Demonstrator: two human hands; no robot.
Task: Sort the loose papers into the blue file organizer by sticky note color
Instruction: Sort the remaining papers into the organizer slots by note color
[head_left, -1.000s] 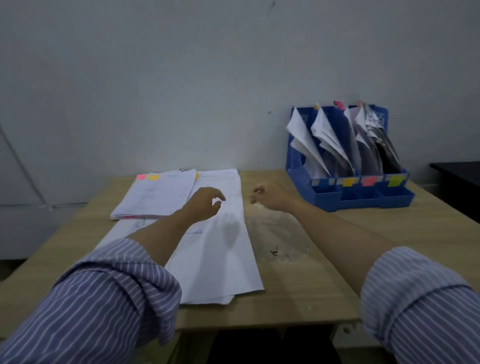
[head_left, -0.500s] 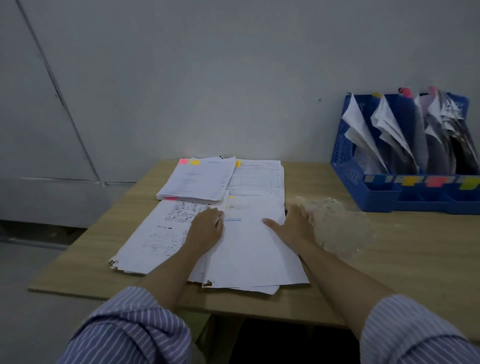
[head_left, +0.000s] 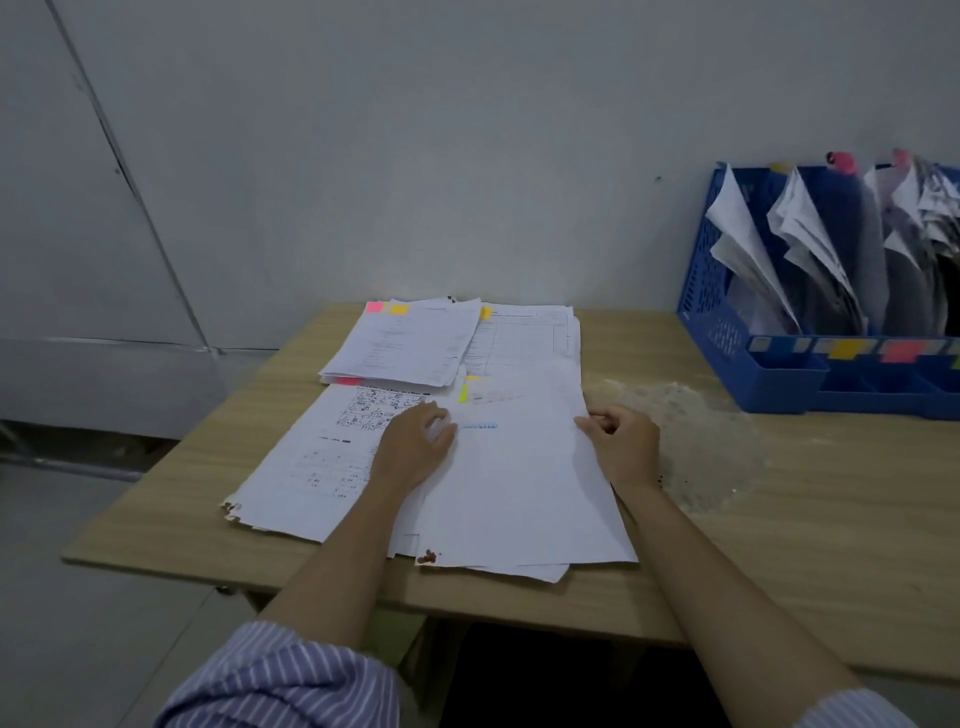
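Left hand: the left hand is lying on the front sheets, fingers curled and pinching up a fold of paper at their left edge.
Right hand: the right hand is gripping the right edge of the same sheets, thumb on top and fingers curled at the edge.
Front sheets: they are lying in the middle of the table, reaching nearly to its front edge; a yellow note is sticking up near their far end.
Printed sheet: a printed sheet is lying just left of them, partly under the left hand, with a torn front corner.
Far stack: a stack is sitting toward the table's back edge, showing pink and yellow notes at its far left corner.
Organizer: the organizer is standing at the back right of the table, well apart from both hands, holding papers upright in its slots, with yellow and pink notes on its front lip.
Sleeve: a striped sleeve is covering the left upper arm.
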